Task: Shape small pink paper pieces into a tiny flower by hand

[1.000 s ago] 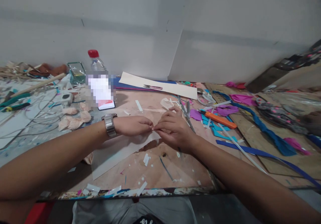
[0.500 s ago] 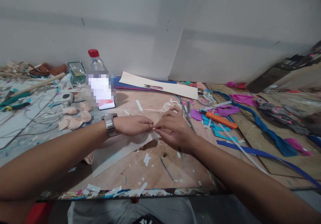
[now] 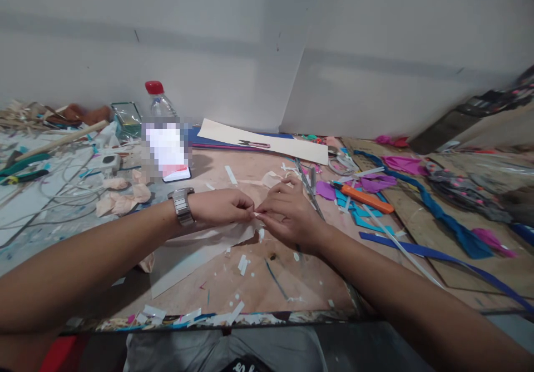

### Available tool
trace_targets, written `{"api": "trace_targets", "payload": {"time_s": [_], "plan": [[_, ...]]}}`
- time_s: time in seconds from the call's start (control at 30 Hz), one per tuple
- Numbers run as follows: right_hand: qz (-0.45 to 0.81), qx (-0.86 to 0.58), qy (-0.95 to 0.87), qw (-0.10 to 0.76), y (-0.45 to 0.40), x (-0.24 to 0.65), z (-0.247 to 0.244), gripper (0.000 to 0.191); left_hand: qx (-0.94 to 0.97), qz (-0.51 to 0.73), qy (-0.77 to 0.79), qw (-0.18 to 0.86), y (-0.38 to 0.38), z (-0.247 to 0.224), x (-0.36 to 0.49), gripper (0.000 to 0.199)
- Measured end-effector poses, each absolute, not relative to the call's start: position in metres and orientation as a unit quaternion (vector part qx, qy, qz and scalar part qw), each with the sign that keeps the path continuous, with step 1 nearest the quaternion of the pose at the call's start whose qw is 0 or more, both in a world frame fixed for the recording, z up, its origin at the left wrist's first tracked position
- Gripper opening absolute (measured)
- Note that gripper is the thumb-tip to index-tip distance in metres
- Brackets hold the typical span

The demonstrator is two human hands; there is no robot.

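1. Near the middle, the white sheet [image 3: 183, 263] is looking like thin, matt paper to me.
2. Left of it, the watch band [image 3: 182, 206] is glinting as polished metal.
3. Far left, the bottle [image 3: 162, 107] is shining, clear plastic.
4. At right, the orange cutter [image 3: 367, 199] is showing smooth plastic.
5. The tabletop [image 3: 300, 288] is looking like scuffed wood.

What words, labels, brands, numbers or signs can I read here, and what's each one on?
None can be read with certainty.
Black item at the bottom edge: white lettering, cut off, unreadable.
Phone screen: blurred out.
Orange tool: any marking too small to read.
White sheet near the left hand: no text visible.
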State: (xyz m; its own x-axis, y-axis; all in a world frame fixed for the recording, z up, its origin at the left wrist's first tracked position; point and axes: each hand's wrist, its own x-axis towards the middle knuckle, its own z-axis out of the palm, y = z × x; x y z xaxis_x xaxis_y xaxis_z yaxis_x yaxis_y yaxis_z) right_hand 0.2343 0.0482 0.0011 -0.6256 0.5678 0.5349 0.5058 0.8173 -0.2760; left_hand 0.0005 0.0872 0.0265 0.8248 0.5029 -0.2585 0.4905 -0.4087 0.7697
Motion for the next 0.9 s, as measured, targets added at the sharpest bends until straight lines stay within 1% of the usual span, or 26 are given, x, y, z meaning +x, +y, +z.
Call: {"api": "trace_targets", "payload": {"time_s": [0.17, 0.37, 0.5, 0.67, 0.9], "plan": [[0.063, -0.297, -0.906, 0.296, 0.0456, 0.2339, 0.0042, 0.015, 0.849, 0.009, 0.292, 0.440, 0.0856, 0.0282, 0.0008, 0.033], [0.058, -0.306, -0.907, 0.282, 0.0466, 0.2337, 0.0060, 0.018, 0.872, 0.043, 0.300, 0.384, 0.0831, 0.0298, 0.0026, 0.035], [0.040, -0.311, -0.904, 0.290, 0.0485, 0.2346, 0.0044, 0.017, 0.868, 0.069, 0.316, 0.376, 0.0824, 0.0313, 0.0029, 0.036], [0.037, -0.307, -0.906, 0.288, 0.0480, 0.2346, 0.0059, 0.015, 0.862, 0.077, 0.309, 0.393, 0.0829, 0.0328, 0.0025, 0.033], [0.061, -0.330, -0.903, 0.270, 0.0477, 0.2343, 0.0061, 0.013, 0.879, 0.111, 0.302, 0.352, 0.0790, 0.0333, 0.0040, 0.034]]}}
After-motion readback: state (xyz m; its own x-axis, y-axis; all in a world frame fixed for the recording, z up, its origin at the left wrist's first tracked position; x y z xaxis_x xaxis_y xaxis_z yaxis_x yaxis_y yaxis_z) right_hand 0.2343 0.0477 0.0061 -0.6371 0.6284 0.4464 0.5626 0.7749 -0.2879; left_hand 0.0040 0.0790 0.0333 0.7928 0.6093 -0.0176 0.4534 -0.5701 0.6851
